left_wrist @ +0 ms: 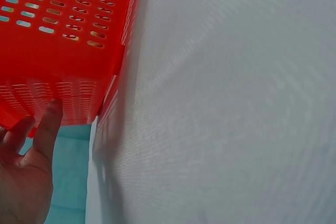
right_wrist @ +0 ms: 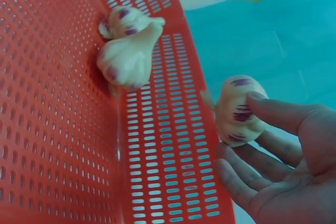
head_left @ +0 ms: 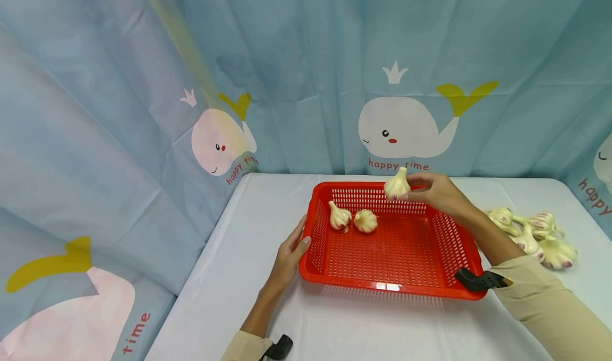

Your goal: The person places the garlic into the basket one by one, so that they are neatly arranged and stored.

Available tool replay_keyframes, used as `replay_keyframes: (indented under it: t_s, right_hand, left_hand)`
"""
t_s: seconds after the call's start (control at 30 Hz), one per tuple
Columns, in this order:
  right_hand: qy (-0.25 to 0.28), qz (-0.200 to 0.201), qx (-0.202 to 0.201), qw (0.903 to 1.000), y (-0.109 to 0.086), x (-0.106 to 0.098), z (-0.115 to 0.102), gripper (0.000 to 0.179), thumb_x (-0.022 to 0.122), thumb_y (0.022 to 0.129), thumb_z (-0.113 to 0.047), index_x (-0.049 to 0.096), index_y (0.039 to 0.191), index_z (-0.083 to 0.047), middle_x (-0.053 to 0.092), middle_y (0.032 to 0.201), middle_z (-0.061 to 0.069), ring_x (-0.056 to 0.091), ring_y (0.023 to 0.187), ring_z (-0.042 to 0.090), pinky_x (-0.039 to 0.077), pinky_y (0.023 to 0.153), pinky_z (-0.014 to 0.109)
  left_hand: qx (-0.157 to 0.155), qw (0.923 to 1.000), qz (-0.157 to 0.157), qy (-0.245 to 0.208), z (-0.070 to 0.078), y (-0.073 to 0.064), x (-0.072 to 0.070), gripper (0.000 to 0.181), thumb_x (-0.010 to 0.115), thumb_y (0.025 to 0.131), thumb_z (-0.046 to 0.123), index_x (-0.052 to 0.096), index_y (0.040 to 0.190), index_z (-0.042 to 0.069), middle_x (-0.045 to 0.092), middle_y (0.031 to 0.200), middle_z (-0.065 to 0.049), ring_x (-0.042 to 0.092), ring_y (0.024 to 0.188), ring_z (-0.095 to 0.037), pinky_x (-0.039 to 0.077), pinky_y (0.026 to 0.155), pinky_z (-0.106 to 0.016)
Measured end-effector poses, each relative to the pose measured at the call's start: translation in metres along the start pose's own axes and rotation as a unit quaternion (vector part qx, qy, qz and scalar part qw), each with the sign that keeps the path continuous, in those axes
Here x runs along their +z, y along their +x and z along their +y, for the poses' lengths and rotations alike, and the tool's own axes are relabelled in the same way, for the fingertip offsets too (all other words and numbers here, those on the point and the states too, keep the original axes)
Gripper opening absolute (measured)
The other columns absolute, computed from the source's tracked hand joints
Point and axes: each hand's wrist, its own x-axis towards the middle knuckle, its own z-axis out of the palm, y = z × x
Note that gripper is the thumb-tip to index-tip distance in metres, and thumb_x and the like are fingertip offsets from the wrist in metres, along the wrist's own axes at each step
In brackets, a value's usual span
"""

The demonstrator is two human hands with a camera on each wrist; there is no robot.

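A garlic bulb (head_left: 396, 185) is pinched between the thumb and fingers of my right hand (head_left: 437, 192), above the far rim of the red basket (head_left: 382, 285). In the right wrist view the held bulb's purple-streaked underside shows beside the basket wall. Two more bulbs lie inside the basket, a garlic bulb with its stem up (head_left: 340, 217) and a rounder garlic bulb (head_left: 365, 221). My left hand (head_left: 287, 257) rests against the basket's left side, its fingers fairly straight. Seen from the left wrist, a fingertip touches the slotted wall (left_wrist: 73, 95).
A pile of several garlic bulbs (head_left: 537, 236) lies on the white tablecloth (head_left: 229, 276) to the right of the basket, partly behind my right forearm. A blue curtain (head_left: 306, 74) with whale prints hangs behind the table and along its left side.
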Motion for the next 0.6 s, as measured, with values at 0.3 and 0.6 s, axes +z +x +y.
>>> replay_keyframes:
  t_s: [0.3,0.6]
  right_hand:
    - [-0.032,-0.016,-0.005,0.9993,0.008,0.007,0.006,0.065,0.082,0.094,-0.031,0.059,0.148,-0.003,0.062,0.146,0.023,0.059,0.133,0.043,0.044,0.113,0.066]
    - [-0.033,-0.041,0.009,0.9986,0.011,0.014,0.012,0.062,0.085,0.091,-0.028,0.064,0.143,-0.002,0.066,0.141,0.021,0.062,0.13,0.039,0.051,0.108,0.056]
  left_hand:
    - [0.002,1.0,0.001,0.001,0.0,0.0,0.0,0.059,0.051,0.113,0.026,0.031,0.169,0.029,0.033,0.172,0.004,0.049,0.149,-0.03,0.054,0.107,-0.033]
    - [0.002,1.0,0.001,0.008,0.0,0.0,0.0,0.059,0.051,0.113,0.027,0.03,0.169,0.028,0.032,0.172,0.004,0.048,0.149,-0.029,0.054,0.107,-0.033]
